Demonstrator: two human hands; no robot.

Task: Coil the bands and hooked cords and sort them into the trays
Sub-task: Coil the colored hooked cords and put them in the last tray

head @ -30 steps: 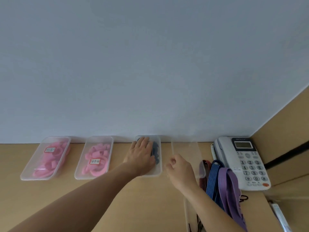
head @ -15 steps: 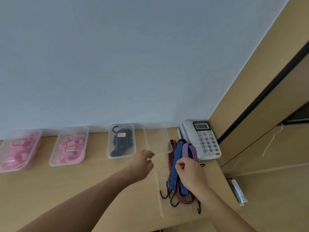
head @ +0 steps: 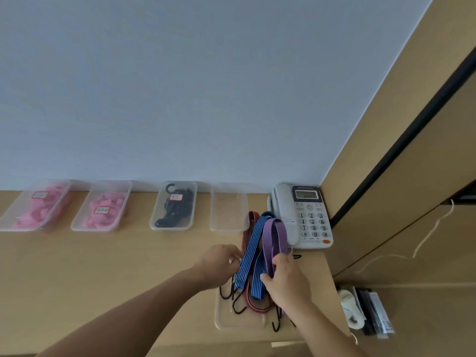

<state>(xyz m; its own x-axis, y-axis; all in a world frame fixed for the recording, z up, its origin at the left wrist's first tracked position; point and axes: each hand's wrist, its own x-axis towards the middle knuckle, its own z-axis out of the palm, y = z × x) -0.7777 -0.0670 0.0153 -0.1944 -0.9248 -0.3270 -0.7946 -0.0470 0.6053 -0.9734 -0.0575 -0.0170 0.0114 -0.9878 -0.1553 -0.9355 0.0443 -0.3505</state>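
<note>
Cords (head: pixel 257 276) lie bunched on the desk (head: pixel 103 266) beside the phone (head: pixel 306 217), hooks (head: pixel 238 306) over a clear tray (head: pixel 239 324): blue cord (head: pixel 253 240), purple cord (head: pixel 277 231), red cord (head: pixel 252 218). The right hand (head: pixel 286 282) grips the purple cord. The left hand (head: pixel 219 266) curls against the blue cord, though I cannot tell whether it pinches it.
</note>
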